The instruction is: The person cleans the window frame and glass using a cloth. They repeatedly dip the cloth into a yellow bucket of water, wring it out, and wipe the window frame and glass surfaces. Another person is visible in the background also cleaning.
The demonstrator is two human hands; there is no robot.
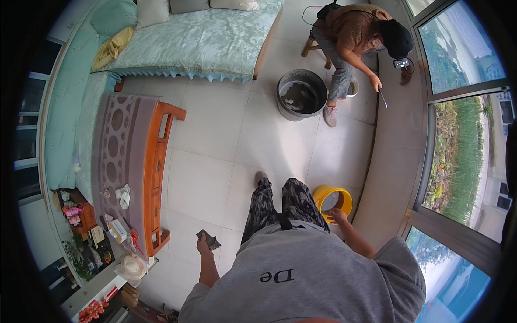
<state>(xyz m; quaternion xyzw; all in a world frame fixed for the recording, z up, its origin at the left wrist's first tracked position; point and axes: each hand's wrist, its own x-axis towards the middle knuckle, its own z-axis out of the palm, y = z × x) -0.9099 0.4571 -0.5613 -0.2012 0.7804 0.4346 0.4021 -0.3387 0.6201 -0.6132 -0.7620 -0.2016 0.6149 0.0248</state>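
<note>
My left hand (204,245) is out to the side above the tiled floor, closed on a dark grey, ragged-edged cloth or sponge (210,239); which of the two I cannot tell. On the other side, my right hand (336,216) hangs over the near rim of a yellow bucket (347,198), fingers spread. Whether the fingers touch the bucket is not clear. Something pale grey lies inside the bucket. Farther off stands a large black tub (301,117) with dark, wet-looking contents.
A co-worker (359,30) sits on a wooden stool (310,47), holding a screwdriver-like tool (383,99) near the window ledge (400,117). A white bucket (354,87) is by their leg. A wooden coffee table (155,181) and a covered sofa (194,44) stand opposite the windows.
</note>
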